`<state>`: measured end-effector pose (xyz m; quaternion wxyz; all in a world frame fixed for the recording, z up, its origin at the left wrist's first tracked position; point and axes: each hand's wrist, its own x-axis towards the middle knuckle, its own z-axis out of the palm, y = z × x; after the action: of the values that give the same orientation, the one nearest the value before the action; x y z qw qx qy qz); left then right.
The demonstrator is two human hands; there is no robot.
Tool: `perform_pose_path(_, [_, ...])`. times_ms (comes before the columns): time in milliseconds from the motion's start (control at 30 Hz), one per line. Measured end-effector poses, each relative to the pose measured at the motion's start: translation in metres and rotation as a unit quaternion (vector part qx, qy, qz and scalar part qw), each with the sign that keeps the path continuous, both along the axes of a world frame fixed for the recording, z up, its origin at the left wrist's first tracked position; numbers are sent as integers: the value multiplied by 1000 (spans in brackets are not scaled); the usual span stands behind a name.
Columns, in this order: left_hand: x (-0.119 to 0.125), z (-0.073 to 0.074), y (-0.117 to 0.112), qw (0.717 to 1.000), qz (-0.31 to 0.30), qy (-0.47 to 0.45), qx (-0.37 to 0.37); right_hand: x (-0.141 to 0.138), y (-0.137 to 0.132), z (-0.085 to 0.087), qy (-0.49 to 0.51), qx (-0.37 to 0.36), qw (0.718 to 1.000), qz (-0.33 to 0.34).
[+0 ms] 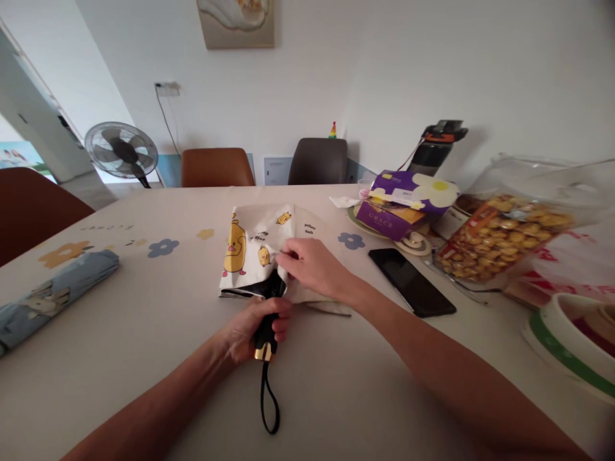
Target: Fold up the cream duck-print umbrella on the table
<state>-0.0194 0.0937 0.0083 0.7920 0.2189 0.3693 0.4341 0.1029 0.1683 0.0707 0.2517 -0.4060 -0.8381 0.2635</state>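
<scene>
A white folding umbrella printed with yellow ducks lies on the table, its canopy collapsed in loose folds. My left hand is wrapped round its black handle, just below the canopy. Below that hand show the handle's gold end and a black wrist strap resting on the cloth. With bent fingers, my right hand pinches the canopy fabric near the handle. Part of the canopy spreads out to the right beneath that hand and wrist.
At the left lies a rolled blue umbrella. On the right are a black phone, glasses, a purple box, a snack tub, a dark bottle and a white-green bowl. Chairs stand beyond the table.
</scene>
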Motion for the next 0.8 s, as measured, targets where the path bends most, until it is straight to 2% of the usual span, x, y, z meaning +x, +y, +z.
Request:
perform_pose_path(100, [3, 2, -4, 999, 8, 47, 20, -3, -2, -3, 86, -108, 990, 22])
perform_pose_path(167, [5, 2, -5, 997, 3, 68, 22, -6, -5, -8, 110, -146, 983, 20])
perform_pose_path(333, [6, -2, -2, 994, 8, 106, 11, -11, -2, -16, 151, -163, 975, 22])
perform_pose_path(500, [7, -2, 0, 992, 13, 123, -13, 0, 11, -6, 263, -172, 949, -9])
perform_pose_path(600, [6, 0, 0, 994, 6, 109, -30, 10, 20, 0, 265, -115, 957, -41])
perform_pose_path(733, [4, 4, 1, 994, 2, 73, -75, 23, 35, 3, 201, 56, 973, -96])
perform_pose_path(800, [2, 5, 2, 995, -3, 39, -89, 30, 46, 1, 176, 93, 972, -128])
